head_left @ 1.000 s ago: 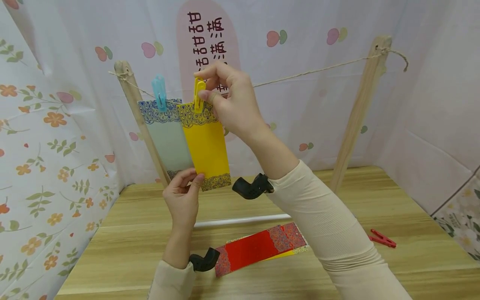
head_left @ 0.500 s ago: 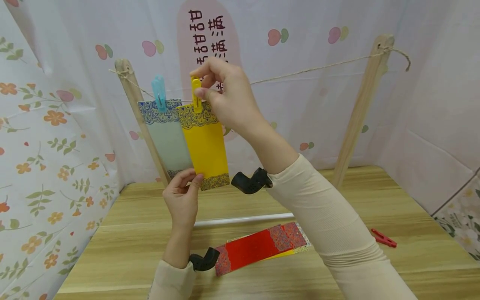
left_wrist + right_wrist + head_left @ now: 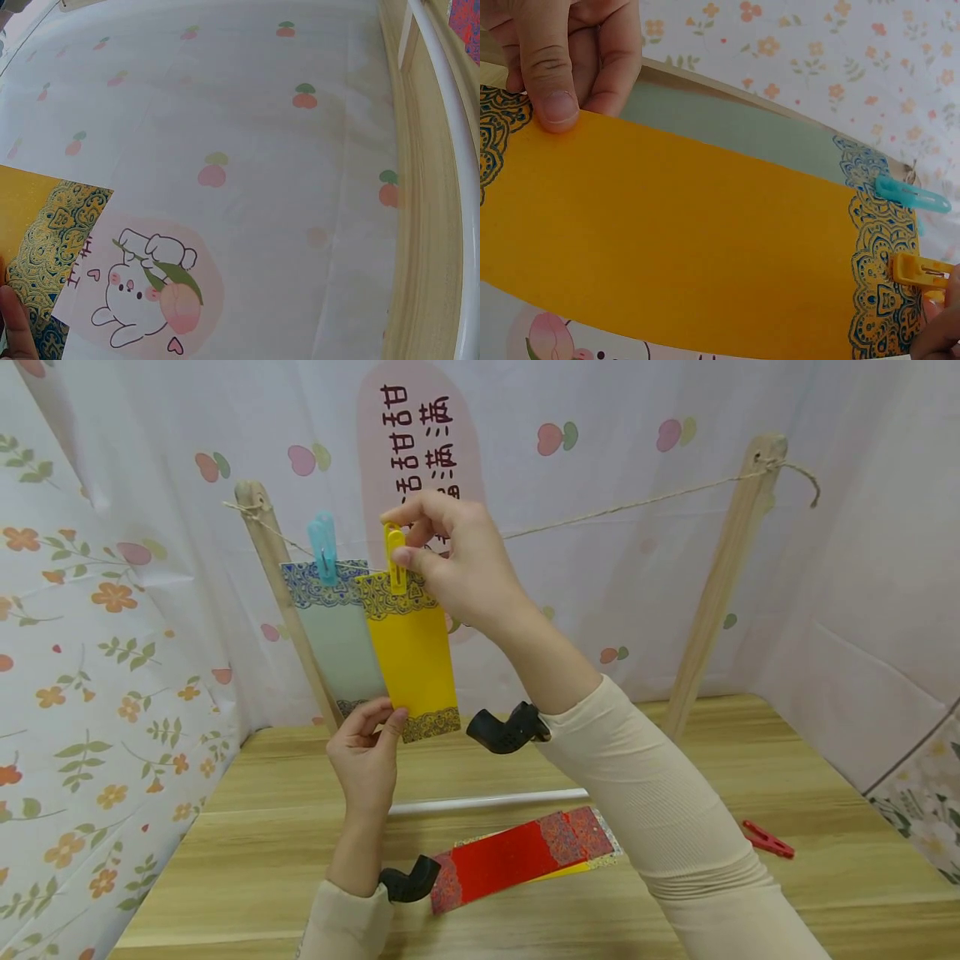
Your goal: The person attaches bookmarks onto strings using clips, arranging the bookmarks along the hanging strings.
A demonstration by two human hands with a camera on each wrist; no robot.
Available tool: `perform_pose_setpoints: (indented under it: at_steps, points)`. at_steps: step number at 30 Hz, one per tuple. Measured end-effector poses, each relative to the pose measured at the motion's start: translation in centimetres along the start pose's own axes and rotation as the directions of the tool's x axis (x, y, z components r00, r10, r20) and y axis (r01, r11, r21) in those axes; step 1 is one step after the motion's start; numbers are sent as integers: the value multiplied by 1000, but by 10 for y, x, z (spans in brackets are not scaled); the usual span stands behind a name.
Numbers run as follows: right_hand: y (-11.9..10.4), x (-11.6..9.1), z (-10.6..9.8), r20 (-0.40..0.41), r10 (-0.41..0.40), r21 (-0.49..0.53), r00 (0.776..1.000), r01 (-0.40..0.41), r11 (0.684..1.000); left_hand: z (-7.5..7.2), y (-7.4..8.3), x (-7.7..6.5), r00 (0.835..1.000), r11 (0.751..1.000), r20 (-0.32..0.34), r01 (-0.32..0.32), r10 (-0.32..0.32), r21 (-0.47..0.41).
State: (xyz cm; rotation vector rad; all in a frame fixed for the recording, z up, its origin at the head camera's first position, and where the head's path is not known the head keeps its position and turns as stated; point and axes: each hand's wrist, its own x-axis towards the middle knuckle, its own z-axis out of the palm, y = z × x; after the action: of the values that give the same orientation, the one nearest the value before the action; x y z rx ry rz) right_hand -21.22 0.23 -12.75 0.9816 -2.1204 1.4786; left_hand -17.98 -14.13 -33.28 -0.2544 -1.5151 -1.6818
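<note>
A yellow card with blue lace-like bands hangs upright in front of the twine. My right hand pinches a yellow clothespin whose tip sits over the card's top edge; whether the twine is caught inside it I cannot tell. Lower down, my left hand pinches the card's bottom left edge between thumb and fingers, as the right wrist view also shows with the left thumb on the card. Just left, a pale green card, partly covered by the yellow one, hangs from the twine under a light blue clothespin.
The twine runs between a left wooden post and a right wooden post. On the table lie overlapping red and yellow cards, a white rod and a red clothespin. A patterned curtain stands behind.
The yellow clothespin and the top of the card have shifted slightly left, with my right hand still pinching the pin. My left hand keeps its place on the card's lower edge.
</note>
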Motion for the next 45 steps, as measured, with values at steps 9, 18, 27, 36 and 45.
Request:
perform_pose_setpoints:
  at_steps: [9,18,27,36,45]
  points:
    - [1,-3,-2,26,24,41,999,-25,999,-1,1,0,1000,1000,17,22,-22,15]
    - [3,-7,-7,78,58,145,995,-69,987,-5,2,1,997,999,62,47,-48,17]
    - [3,-10,-10,79,99,194,992,-112,975,-18,5,1,991,993,87,92,-98,68]
    - [6,-13,-12,78,129,226,989,-144,964,-34,6,-1,945,917,126,251,-301,311]
    - [8,-19,-12,66,114,241,991,-126,962,-42,2,-4,896,871,247,242,-370,428]
